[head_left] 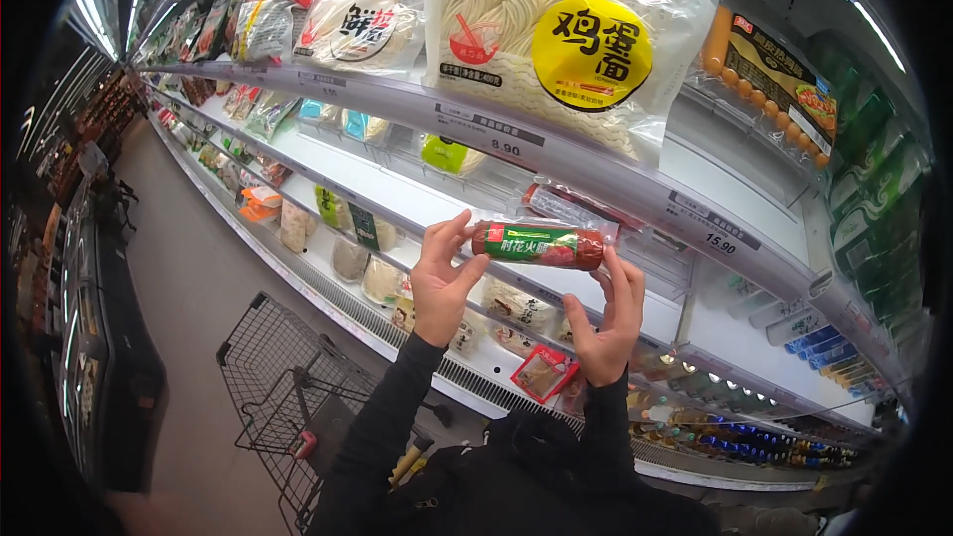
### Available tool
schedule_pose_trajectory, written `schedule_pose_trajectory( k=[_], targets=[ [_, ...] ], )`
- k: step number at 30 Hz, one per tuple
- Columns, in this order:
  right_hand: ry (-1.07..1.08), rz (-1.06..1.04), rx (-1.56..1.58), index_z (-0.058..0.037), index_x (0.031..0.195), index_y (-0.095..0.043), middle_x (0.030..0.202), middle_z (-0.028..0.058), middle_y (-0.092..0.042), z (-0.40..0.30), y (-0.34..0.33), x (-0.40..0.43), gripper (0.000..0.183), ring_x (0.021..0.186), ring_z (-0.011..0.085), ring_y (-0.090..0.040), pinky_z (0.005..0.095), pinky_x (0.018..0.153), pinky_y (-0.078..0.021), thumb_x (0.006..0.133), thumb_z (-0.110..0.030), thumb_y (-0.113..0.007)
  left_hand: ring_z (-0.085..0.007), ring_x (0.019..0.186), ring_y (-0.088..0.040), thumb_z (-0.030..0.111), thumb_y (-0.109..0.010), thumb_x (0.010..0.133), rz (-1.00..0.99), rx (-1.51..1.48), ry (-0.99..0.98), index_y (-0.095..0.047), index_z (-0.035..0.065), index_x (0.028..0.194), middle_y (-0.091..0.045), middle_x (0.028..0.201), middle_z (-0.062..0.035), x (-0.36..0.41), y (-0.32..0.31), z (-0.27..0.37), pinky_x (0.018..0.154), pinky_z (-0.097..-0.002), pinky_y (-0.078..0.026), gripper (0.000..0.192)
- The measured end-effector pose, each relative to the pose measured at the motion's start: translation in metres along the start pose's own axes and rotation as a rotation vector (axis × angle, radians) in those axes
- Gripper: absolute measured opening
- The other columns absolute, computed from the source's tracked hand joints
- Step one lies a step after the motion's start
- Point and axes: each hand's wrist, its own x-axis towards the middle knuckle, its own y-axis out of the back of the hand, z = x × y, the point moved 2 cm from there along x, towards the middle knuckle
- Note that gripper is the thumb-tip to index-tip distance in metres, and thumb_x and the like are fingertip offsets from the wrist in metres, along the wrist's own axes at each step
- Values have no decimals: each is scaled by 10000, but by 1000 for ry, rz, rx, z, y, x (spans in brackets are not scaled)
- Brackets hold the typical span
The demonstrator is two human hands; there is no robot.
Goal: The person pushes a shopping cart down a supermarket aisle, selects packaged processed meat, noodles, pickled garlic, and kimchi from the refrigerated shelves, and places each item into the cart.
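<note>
Between my two hands a packaged ham sausage [537, 244] lies level, wrapped in clear film with a green label that bears writing. My left hand [444, 279] pinches its left end between thumb and fingers. At the other end, the fingers of my right hand [612, 316] hold the wrapper, and that thumb stands apart from the sausage. Just behind it, more wrapped sausages [569, 205] rest on the refrigerated shelf, partly hidden by the shelf edge above and the held pack.
A large bag of noodles [514, 37] overhangs the upper shelf rail [417, 108]. Packed sausages [774, 89] stand to its right. Lower down, a red packet [544, 372] lies near the vent grille [476, 380]. A wire shopping cart [287, 380] stands in the aisle at left.
</note>
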Motion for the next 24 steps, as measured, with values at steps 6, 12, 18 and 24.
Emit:
schedule_pose_trajectory(
  k=[6, 12, 18, 24],
  targets=[
    [-144, -108, 350, 30, 1365, -574, 1337, 127, -446, -25, -44, -31, 593, 1212, 230, -552, 380, 1008, -539, 803, 122, -741, -267, 1266, -557, -106, -762, 795, 70, -233, 159, -265, 25, 1586, -502, 1431, -177, -54, 63, 30, 1071, -361, -487, 943],
    [-190, -240, 662, 14, 1413, -496, 1382, 144, -405, -58, -101, -56, 675, 1233, 218, -535, 380, 1000, -538, 799, 98, -765, -265, 1252, -591, -188, -746, 760, 259, -345, 209, -152, 103, 1622, -587, 1337, -220, -114, 117, 58, 1051, -394, -513, 1086],
    [-643, -609, 891, 6, 1388, -447, 1268, 191, -639, -81, -150, -88, 666, 1140, 263, -659, 375, 953, -576, 820, 58, -792, -233, 1238, -608, -162, -781, 740, 290, -320, 199, -376, 20, 1515, -601, 1357, -152, -163, 170, 90, 1043, -379, -513, 893],
    [-556, -695, 964, 5, 1355, -465, 1275, 234, -642, -117, -190, -102, 679, 1134, 273, -671, 378, 930, -596, 775, 76, -811, -248, 1265, -593, -68, -811, 781, 319, -296, 99, -501, -2, 1347, -598, 1368, -168, -196, 213, 111, 1080, -396, -492, 648]
  ],
)
